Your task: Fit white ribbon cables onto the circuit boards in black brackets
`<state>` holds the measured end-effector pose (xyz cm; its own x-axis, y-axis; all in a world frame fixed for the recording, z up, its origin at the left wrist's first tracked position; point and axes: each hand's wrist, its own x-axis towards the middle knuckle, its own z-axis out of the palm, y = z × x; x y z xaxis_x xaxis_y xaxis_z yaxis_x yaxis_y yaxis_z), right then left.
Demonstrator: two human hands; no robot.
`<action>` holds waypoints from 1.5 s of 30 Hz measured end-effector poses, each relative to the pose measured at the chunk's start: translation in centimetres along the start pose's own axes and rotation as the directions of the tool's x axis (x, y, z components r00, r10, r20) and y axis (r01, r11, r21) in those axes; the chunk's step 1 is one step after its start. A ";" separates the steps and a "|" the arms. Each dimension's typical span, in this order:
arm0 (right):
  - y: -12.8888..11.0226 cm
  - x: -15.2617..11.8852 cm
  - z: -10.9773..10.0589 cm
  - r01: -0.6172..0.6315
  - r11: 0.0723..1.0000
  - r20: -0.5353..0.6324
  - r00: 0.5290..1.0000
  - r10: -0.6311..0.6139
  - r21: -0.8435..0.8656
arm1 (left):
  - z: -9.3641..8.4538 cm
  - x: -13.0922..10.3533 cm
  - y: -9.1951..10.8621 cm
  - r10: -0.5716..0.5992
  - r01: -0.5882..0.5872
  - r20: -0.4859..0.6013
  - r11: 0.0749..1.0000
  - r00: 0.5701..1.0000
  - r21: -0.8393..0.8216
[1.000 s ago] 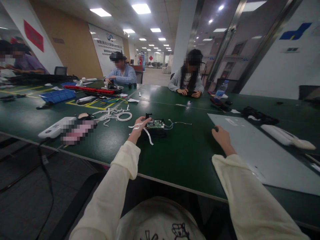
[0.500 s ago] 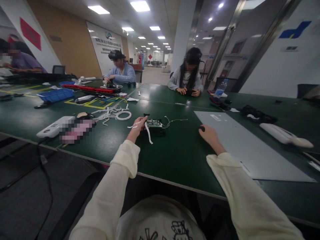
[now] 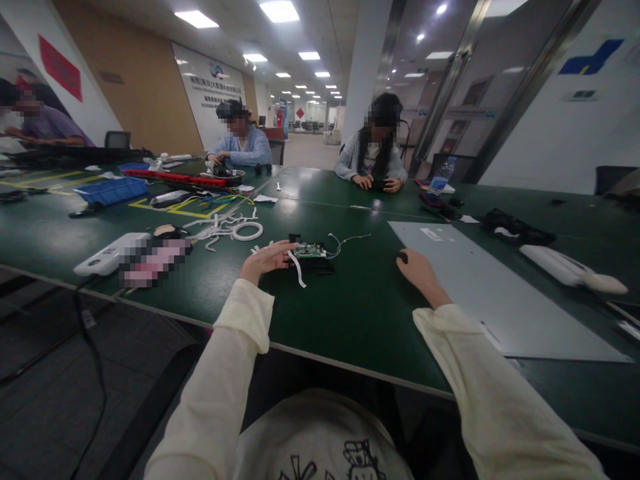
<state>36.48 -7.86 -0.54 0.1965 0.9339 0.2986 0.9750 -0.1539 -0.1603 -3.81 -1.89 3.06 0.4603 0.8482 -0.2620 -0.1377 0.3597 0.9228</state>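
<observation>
My left hand (image 3: pixel 269 259) reaches in from the left with its fingers stretched out. Its fingertips touch the left end of a green circuit board (image 3: pixel 309 251), which sits on a dark base on the table. Thin wires (image 3: pixel 338 245) run off the board's right end, and a white strip (image 3: pixel 297 269) hangs from its front left corner. My right hand (image 3: pixel 421 272) is curled closed above the left edge of a grey mat. Something small and dark (image 3: pixel 402 256) shows at its fingers; I cannot make out what it is.
The grey mat (image 3: pixel 480 287) lies on the right of the green table. White cut strips and a ring (image 3: pixel 247 231), a white power strip (image 3: pixel 111 254) and a blue tray (image 3: pixel 116 191) lie on the left. Two people sit across the table; a water bottle (image 3: pixel 442 176) stands back right.
My left hand has drawn back slightly to the left and turned, its fingers now straighter along the board. The board has barely moved. My right hand stays nearly still.
</observation>
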 end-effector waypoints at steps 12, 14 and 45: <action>-0.4 -0.2 -0.4 0.026 1.000 0.012 1.000 -0.026 -0.009 | 0.7 -1.1 -0.2 0.094 -0.096 0.051 0.994 0.994 0.053; -0.4 -0.1 -0.3 0.035 0.999 0.016 0.999 -0.034 -0.016 | 0.9 -1.5 0.0 0.124 -0.132 0.117 0.989 0.985 0.063; 0.0 0.1 0.0 0.074 0.997 0.034 0.997 -0.074 -0.009 | -0.1 -0.3 -1.0 0.062 -0.138 0.295 0.960 0.953 0.245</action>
<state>36.51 -7.75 -0.49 0.1206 0.9531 0.2777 0.9878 -0.0874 -0.1291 -3.88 -2.42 2.21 0.6895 0.7160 -0.1094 0.0191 0.1330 0.9909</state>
